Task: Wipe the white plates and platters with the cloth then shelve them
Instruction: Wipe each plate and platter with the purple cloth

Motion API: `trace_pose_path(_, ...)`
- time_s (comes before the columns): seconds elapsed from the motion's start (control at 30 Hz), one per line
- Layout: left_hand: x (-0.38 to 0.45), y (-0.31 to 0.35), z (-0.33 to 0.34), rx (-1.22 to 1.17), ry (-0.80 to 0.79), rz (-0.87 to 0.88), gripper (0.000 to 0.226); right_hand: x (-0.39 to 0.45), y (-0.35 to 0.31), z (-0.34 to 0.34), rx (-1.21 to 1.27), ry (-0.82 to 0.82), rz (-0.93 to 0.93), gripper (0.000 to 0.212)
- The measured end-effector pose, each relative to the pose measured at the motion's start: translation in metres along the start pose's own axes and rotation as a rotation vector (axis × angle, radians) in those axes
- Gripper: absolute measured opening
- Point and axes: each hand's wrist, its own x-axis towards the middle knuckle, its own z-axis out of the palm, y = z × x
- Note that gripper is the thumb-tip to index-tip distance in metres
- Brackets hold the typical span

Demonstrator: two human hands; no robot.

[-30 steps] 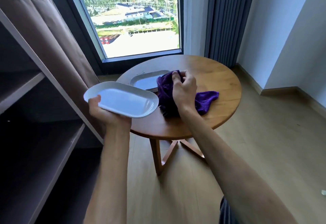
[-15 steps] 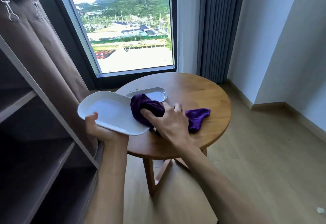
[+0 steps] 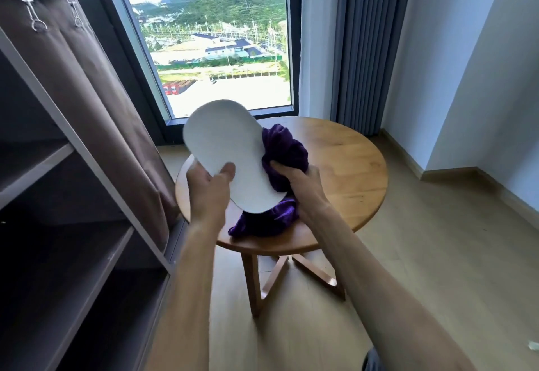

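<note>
A white oval platter (image 3: 227, 151) is tilted up on edge over the round wooden table (image 3: 350, 166), its pale underside facing me. My left hand (image 3: 208, 186) grips its lower left rim, thumb on the near face. My right hand (image 3: 300, 181) clutches the purple cloth (image 3: 284, 149), bunched against the platter's far side and right edge; a tail of the cloth hangs down to the tabletop below the platter. A sliver of a second white platter (image 3: 189, 163) shows on the table just left of the raised one, mostly hidden.
An open brown shelf unit (image 3: 67, 224) with several dark shelves stands at the left, its fabric cover rolled up. Behind the table are a large window (image 3: 215, 49) and grey curtains (image 3: 367, 49). Wood floor lies to the right and in front.
The platter has swung from nearly flat to upright with its back toward me. My right hand moved the cloth from the platter's top face to behind its right edge. The view rose.
</note>
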Motion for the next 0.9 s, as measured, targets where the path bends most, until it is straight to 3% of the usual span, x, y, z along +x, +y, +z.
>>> trace_pose_path(0.07,0.006,0.015,-0.015,0.099,-0.312,-0.073,0.034,0.000,-0.010,-0.004,-0.029,-0.084,-0.034,0.012)
trace_pose_path(0.13,0.008,0.023,-0.022,0.144,-0.503,-0.162,0.037,0.002,-0.020,0.000,0.056,-0.135,-0.037,0.009)
trace_pose_path(0.37,0.016,0.025,-0.021,0.028,-0.604,-0.342,0.053,0.008,-0.045,0.016,0.474,-0.353,0.075,0.023)
trace_pose_path(0.47,0.013,0.011,-0.021,-0.097,-0.514,-0.404,0.055,0.017,-0.047,0.011,0.481,-0.268,0.075,0.032)
trace_pose_path(0.53,0.013,-0.003,-0.027,-0.295,-0.408,-0.414,0.038,0.026,-0.048,-0.001,0.445,-0.112,0.016,0.026)
trace_pose_path(0.6,0.014,-0.014,-0.037,-0.438,-0.196,-0.394,0.028,0.032,-0.047,-0.018,0.379,0.054,-0.019,0.020)
trace_pose_path(0.7,0.016,-0.023,-0.039,-0.501,0.132,-0.337,0.035,0.043,-0.038,-0.035,0.050,0.239,0.015,0.011)
trace_pose_path(0.83,0.017,-0.008,-0.022,-0.554,0.363,-0.257,0.041,0.051,-0.013,-0.025,-0.352,0.312,0.168,0.029)
trace_pose_path(0.9,0.016,-0.002,-0.015,-0.520,0.428,-0.257,0.042,0.044,-0.004,-0.013,-0.555,0.448,0.093,0.057)
